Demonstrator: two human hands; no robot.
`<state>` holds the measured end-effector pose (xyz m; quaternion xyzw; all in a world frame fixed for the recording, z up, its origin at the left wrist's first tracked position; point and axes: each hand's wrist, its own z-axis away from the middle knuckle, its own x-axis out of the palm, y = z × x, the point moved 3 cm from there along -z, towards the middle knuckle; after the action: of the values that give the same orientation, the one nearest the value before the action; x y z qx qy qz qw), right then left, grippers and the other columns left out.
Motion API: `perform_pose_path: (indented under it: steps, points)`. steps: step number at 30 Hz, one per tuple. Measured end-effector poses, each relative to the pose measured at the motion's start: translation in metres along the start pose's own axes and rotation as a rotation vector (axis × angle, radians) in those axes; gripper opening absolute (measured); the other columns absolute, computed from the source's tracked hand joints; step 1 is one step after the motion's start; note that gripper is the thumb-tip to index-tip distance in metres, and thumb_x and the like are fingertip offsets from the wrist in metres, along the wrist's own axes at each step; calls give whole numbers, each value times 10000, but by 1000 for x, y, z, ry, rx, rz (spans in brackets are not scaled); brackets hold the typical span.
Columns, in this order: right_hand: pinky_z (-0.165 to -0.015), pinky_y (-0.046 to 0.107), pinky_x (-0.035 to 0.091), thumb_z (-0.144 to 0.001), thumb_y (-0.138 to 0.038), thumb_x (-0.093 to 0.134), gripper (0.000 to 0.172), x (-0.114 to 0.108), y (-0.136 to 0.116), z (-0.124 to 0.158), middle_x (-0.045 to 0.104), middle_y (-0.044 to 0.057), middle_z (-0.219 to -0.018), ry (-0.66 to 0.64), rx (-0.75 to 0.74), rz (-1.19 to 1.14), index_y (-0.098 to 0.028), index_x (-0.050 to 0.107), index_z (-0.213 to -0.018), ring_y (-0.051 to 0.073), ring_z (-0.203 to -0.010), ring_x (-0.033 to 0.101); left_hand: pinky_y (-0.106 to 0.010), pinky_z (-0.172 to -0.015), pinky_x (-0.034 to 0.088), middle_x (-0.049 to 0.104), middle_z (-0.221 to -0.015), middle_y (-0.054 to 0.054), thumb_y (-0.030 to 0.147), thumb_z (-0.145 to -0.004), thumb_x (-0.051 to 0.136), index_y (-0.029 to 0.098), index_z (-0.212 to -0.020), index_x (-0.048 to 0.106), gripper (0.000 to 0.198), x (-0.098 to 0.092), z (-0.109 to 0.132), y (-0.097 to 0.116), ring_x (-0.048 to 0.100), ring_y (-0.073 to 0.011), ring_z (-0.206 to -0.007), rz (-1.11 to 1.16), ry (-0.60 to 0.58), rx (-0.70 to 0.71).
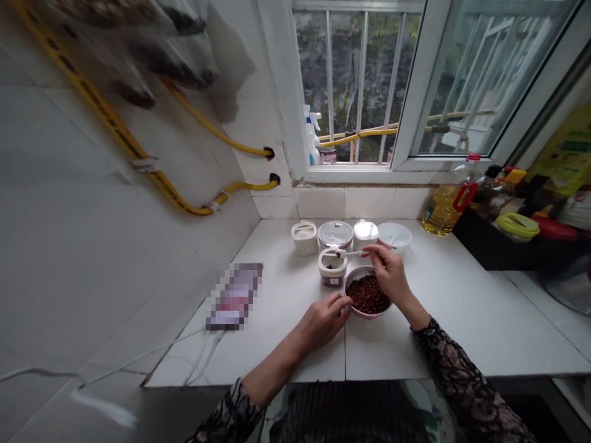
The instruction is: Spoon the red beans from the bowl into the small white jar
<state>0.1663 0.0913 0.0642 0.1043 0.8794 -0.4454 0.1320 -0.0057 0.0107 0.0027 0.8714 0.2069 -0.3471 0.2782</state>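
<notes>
My right hand (389, 274) pinches the handle of a small white spoon (353, 253), whose tip, with a few dark bits on it, is over the mouth of a small white-rimmed jar (332, 274). A bowl (368, 295) of dark red dried pieces sits just right of the jar, below my right hand. The fingers of my left hand (325, 317) are closed on the left rim of this bowl. Some dark pieces show inside the jar.
Behind stand a lidded white jar (305, 239), a clear-lidded bowl (335, 234), another lidded jar (365, 234) and a white bowl (394, 237). An oil bottle (446, 206) and a black condiment box (480, 240) are at right. A blurred-out phone-like object (234, 296) with a cable lies left.
</notes>
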Motion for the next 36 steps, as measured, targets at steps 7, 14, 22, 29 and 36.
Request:
perform_pose_path:
  steps: [7, 14, 22, 29, 36]
  points:
    - [-756, 320, 543, -917, -172, 439, 240, 0, -6, 4, 736, 66, -927, -93, -237, 173, -211, 670, -973, 201, -847, 692, -211, -578, 520, 583, -861, -30, 164, -955, 445, 179, -1107, 523, 172, 0, 0, 0, 586, -103, -609, 9, 6, -4]
    - [-585, 269, 508, -850, -166, 476, 195, -28, 6, 1, 705, 29, -709, -2, -94, 199, -190, 669, -834, 174, -618, 665, -200, -570, 513, 584, -861, -30, 191, -982, 420, 183, -1095, 517, 149, -1, -1, 1, 579, -95, -594, 0, 10, 6]
    - [-661, 264, 474, -827, -119, 461, 239, -15, 8, 6, 734, 60, -810, -287, -184, 444, -189, 687, -854, 182, -722, 672, -202, -565, 509, 588, -869, -31, 168, -958, 446, 178, -1088, 521, 150, -1, -1, 1, 580, -98, -592, -16, 3, 5]
    - [-619, 262, 473, -761, -154, 451, 237, -18, 20, 2, 692, 20, -659, -206, 82, 207, -191, 684, -743, 168, -619, 639, -204, -553, 505, 585, -876, -30, 160, -956, 441, 180, -1089, 520, 156, -1, -1, 1, 574, -96, -576, -2, 7, 10]
    - [-612, 278, 469, -679, -223, 490, 188, -23, 23, -3, 657, 8, -556, -152, 302, -59, -181, 673, -672, 171, -570, 610, -198, -559, 507, 591, -869, -27, 175, -962, 441, 182, -1086, 527, 151, -1, -1, 1, 581, -94, -589, -3, 11, 10]
